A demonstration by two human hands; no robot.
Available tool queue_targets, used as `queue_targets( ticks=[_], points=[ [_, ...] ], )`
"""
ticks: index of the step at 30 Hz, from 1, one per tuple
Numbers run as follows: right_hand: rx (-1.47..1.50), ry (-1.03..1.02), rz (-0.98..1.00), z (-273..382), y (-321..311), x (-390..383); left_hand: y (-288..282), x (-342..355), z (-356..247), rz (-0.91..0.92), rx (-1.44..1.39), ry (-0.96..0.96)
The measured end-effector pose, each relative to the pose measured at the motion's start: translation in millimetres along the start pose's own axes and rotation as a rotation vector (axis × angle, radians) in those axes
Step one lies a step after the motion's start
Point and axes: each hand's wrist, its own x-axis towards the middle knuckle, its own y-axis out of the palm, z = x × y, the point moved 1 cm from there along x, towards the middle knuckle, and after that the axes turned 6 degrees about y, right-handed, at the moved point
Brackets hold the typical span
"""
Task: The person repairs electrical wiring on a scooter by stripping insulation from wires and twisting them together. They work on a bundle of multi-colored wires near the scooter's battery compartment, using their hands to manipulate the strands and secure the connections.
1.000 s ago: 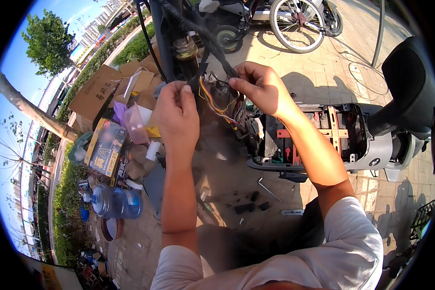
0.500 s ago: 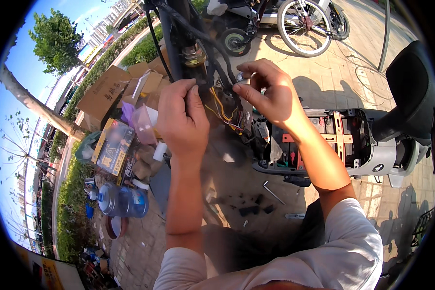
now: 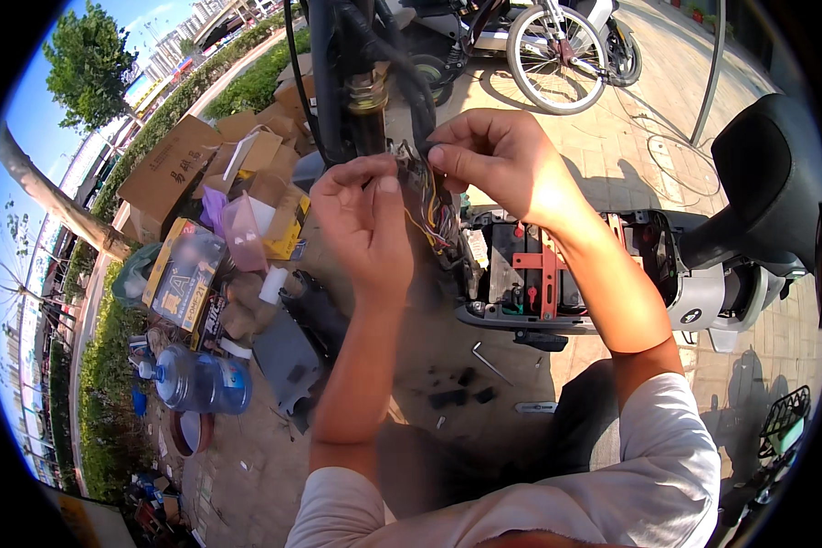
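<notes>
Outdoors, both hands up at scooter front column. Left hand (image 3: 367, 219) pinching coloured wire bundle (image 3: 432, 212) from its left side, thumb and forefinger closed together on strands near the top. Right hand (image 3: 498, 160) gripping same bundle from the right and slightly higher, fingers (image 3: 447, 146) curled and clamped on the black sleeved part where it meets the black cable loom (image 3: 411, 91). Bundle sits directly between the two sets of fingers, touching both. Long axis of bundle roughly vertical, running from the fingers down toward the open scooter body (image 3: 557, 274); loose yellow, red, blue strands hanging just below the fingers. Right hand nearer the upper end, left hand nearer the exposed strands. Exact connector or joint hidden behind fingertips, cannot tell.

Below fingers: opened battery bay with red bracket (image 3: 541, 265), allen key (image 3: 490, 363) and small black parts (image 3: 457, 393) on paved ground. Left of fingers, well apart: cardboard boxes (image 3: 187, 164), yellow box (image 3: 183, 274), water jug (image 3: 196, 381), grey panel (image 3: 288, 356). Right of fingers: black seat (image 3: 767, 173). Above fingers, far: parked bicycle wheel (image 3: 557, 55).
</notes>
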Motion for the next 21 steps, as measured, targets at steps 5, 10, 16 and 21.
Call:
queue_targets(
  ticks=[5,10,16,21],
  points=[
    [-0.556,-0.488,-0.232,3,3,9,10,8,10,0.129,-0.087,-0.531],
    [-0.508,-0.405,-0.195,14,4,10,14,5,13,0.085,0.244,-0.35],
    [0.209,-0.316,-0.393,16,-3,-1,7,6,14,0.113,0.47,-0.217],
    [0.86,-0.144,-0.336,-28,-10,5,-5,19,5,0.188,0.283,-0.422]
  ],
)
